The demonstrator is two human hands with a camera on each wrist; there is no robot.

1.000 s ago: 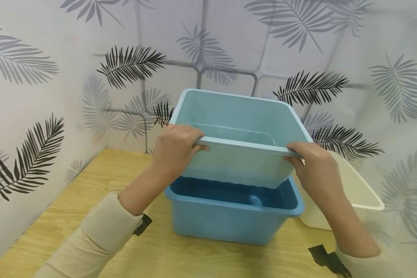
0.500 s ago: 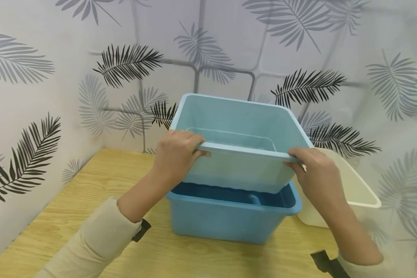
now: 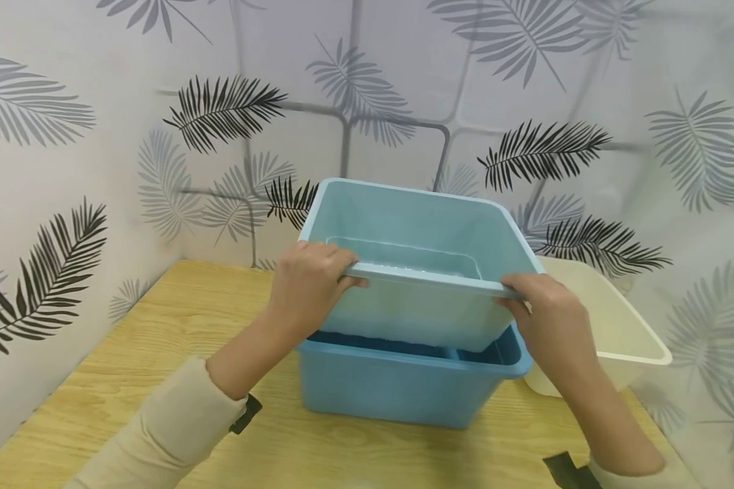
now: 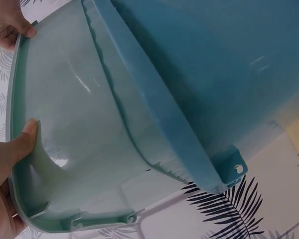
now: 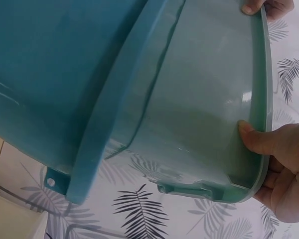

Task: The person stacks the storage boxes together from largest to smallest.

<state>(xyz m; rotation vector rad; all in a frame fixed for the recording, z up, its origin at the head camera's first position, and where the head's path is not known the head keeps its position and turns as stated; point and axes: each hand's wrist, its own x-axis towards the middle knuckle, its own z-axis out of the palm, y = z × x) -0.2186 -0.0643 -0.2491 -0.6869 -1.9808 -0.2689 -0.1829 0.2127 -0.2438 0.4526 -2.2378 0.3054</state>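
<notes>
Pale tub (image 3: 412,305): your left hand (image 3: 308,285) and right hand (image 3: 550,312) grip its near rim.
Blue tub (image 3: 391,390): level lifting or lowering should avoid snags.
Cream tub (image 3: 612,312): near bench's (image 3: 202,305) right edge.

- The underside of the light bin (image 3: 412,312) is hidden in the blue bin (image 3: 385,390), whose inside is mostly covered.
- Part of the cream bin (image 3: 614,319) is hidden behind the blue bin and right hand (image 3: 552,314).
- Both sleeves (image 3: 165,421) are cut off by the head view's edge.
- The left hand (image 3: 308,280) is cut off in the left wrist view.
</notes>
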